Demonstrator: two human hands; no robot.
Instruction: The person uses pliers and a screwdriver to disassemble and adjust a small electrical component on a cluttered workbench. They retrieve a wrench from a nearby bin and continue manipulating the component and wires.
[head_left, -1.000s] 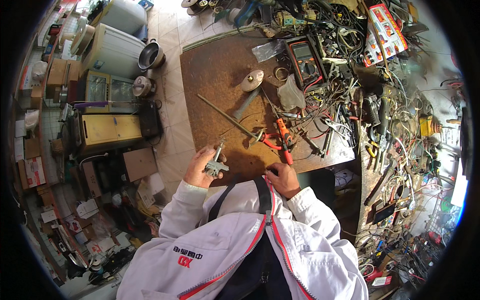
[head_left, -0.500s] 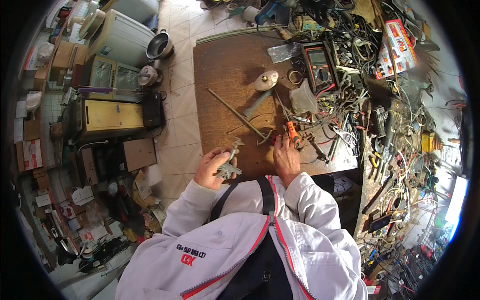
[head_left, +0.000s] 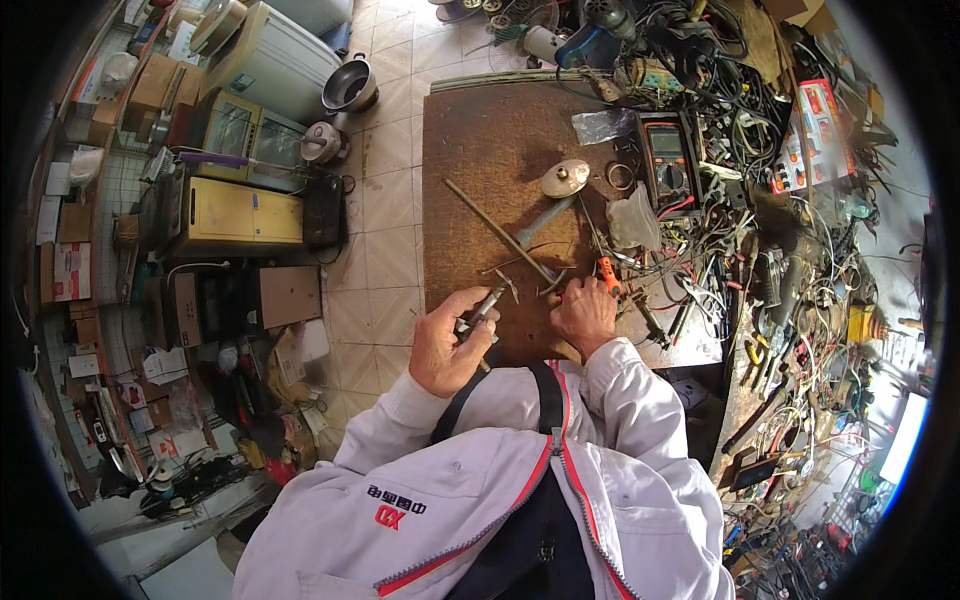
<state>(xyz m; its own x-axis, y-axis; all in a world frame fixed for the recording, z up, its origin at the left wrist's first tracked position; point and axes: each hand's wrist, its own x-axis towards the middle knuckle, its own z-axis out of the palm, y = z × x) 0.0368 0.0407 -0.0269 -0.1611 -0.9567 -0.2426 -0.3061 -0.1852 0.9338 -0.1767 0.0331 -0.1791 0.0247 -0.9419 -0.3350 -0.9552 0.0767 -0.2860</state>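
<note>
My left hand point(head_left: 441, 345) is closed round a small grey metal part with a thin shaft point(head_left: 486, 306), just off the table's near edge. A slim cross-shaped end sticks out beyond my fingers; the rest is mostly covered by them. My right hand point(head_left: 584, 312) rests on the brown wooden table point(head_left: 470, 140) with its fingers bent down and closed; what lies under the fingertips is hidden. Right beside it is an orange-handled tool point(head_left: 608, 276). A long thin rod point(head_left: 497, 228) lies slantwise ahead, its near end close to my right fingers.
Farther back are a round metal disc on a stem point(head_left: 564, 179), a clear plastic bag point(head_left: 633, 219) and a multimeter point(head_left: 667, 160). Tangled wires and tools point(head_left: 775, 270) crowd the right side. Left of the table is a tiled floor point(head_left: 385, 220) with a pot point(head_left: 350, 86).
My left hand has turned the metal part, so its bulky body is now largely hidden and the shaft points away. My right fingers have curled in more. The whole view has shifted slightly.
</note>
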